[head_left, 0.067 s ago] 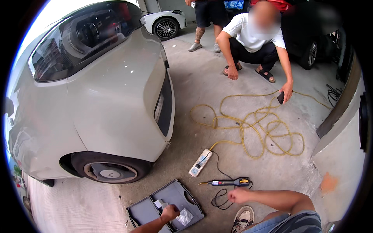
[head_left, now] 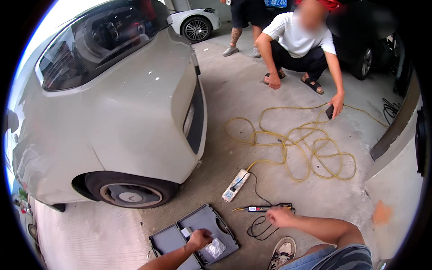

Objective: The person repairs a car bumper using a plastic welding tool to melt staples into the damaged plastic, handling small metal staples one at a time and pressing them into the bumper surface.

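My left hand [head_left: 200, 238] hovers over an open grey plastic case [head_left: 186, 220], its fingers drawn together; anything between them is too small to make out. Beside that hand in the case lie a small white box [head_left: 186, 231] and a clear plastic bag [head_left: 216, 248]. A slim corded hand tool [head_left: 257, 209], with a black handle and a bent brass-coloured tip, lies on the concrete. My right hand [head_left: 280, 217] is at its handle, partly covering it from view. The right fingers are curled; what they hold, if anything, is hidden. The tool's black cord [head_left: 258, 189] runs to a white power strip [head_left: 236, 185].
A pale car [head_left: 135, 130] stands at the left, its wheel [head_left: 130, 193] near the case. A yellow extension cord [head_left: 288, 157] sprawls in loops ahead. Beyond it a person [head_left: 299, 45] squats, holding a dark phone-like object [head_left: 330, 111]. A wall [head_left: 396, 166] rises at the right.
My left hand has moved up and slightly right, away from the white box. My right hand has come a little closer to the tool's handle. The whole view has shifted slightly.
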A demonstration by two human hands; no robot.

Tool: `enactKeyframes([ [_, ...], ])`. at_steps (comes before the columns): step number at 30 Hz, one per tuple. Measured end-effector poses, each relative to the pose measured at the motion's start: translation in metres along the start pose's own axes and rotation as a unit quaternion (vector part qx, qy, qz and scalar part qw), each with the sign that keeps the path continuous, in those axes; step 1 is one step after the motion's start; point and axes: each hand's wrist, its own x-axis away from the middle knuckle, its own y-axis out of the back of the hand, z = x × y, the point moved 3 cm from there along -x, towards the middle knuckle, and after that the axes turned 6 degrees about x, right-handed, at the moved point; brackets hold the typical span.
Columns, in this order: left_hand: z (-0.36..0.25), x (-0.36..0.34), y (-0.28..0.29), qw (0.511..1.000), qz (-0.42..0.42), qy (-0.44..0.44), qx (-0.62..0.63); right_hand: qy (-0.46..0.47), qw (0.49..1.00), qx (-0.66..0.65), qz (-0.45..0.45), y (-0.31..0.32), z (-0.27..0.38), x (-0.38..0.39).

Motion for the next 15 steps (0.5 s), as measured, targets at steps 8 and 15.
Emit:
enactKeyframes([
  [8, -0.120, 0.054, 0.043, 0.901, -0.062, -0.039, 0.427, 0.000, 0.980, 0.189, 0.053, 0.003, -0.038, -0.007],
  [15, -0.136, 0.062, 0.041, 0.888, -0.070, -0.018, 0.455, 0.010, 0.971, 0.197, 0.137, -0.009, -0.050, -0.036],
])
